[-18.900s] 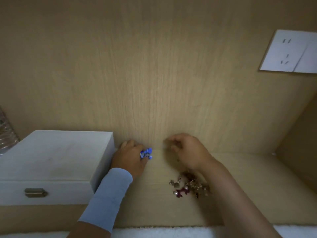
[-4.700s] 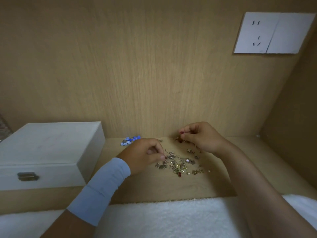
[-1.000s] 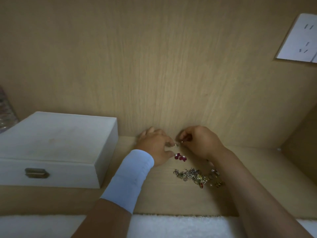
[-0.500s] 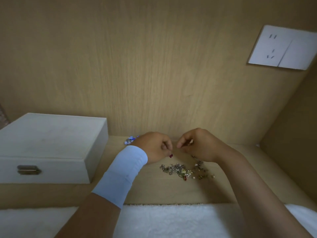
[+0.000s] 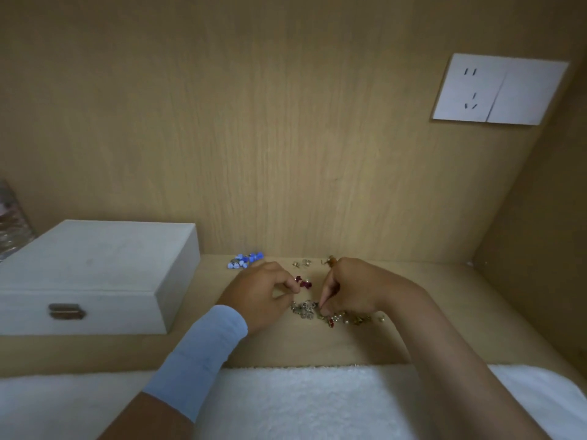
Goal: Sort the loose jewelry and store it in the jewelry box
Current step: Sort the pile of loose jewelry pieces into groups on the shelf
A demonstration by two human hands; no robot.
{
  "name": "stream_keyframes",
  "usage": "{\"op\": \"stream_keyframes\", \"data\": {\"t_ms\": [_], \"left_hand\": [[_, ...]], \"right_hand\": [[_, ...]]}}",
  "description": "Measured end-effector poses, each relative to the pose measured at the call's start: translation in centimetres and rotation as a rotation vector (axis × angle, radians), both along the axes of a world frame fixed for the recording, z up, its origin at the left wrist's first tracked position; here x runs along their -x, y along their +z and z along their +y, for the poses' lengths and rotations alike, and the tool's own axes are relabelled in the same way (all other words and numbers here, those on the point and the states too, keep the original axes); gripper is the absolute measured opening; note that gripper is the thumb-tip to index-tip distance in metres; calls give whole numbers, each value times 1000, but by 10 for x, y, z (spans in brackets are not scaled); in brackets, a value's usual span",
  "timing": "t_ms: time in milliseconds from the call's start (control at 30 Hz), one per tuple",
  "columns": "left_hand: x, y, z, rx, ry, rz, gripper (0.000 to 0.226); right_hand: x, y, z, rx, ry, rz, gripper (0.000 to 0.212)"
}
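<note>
Sorting looks partly done and storing not yet begun. The jewelry box (image 5: 95, 271), a pale wooden one at the left of the frame, sits on the surface (image 5: 428, 312) with its lid down and clasp facing the camera. Small groups lie apart along the back wall: blue pieces (image 5: 246, 260) just right of the box, a few pale gold pieces (image 5: 300, 264) further right, and dark red pieces (image 5: 303, 282) in front of those. A mixed pile (image 5: 330, 314) of silvery and gold bits, lower centre, remains to be separated, and every group has yet to go into the box.

The left hand (image 5: 259, 293), with a light blue sleeve (image 5: 203, 354) on its wrist, rests knuckles-up, its fingers (image 5: 293, 285) curled, their tips right at the red pieces; whether they pinch one I cannot tell. The right hand (image 5: 352, 289) arches over the pile, forefinger pointing down into it and the other fingers curled; a grasp cannot be made out there either. Both forearms cross a white towel (image 5: 301, 398) at the bottom of the frame.
</note>
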State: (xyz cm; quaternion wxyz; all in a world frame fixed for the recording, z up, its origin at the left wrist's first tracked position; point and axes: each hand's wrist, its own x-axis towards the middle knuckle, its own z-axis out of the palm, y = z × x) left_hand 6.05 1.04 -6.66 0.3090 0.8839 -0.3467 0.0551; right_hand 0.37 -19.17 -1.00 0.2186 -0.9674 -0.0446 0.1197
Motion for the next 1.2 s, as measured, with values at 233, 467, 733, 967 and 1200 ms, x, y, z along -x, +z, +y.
{"op": "stream_keyframes", "data": {"t_ms": [233,467,733,967,1200], "left_hand": [[3,-9,-4,45,-48,15,8],[1,-9,-5,38,-81,53,7],[-1,-5,1,-10,-133,137,12],[3,-4,-8,-15,-120,93,13],[5,3,-6,114,-95,181,9]], "right_hand": [[4,11,-7,-251,-34,-44,14],[-4,4,-7,-385,-105,-161,11],[-7,-4,-4,-364,-100,-179,9],[-7,-9,4,-358,-117,-156,15],[-8,-13,6,-458,-155,-134,16]]}}
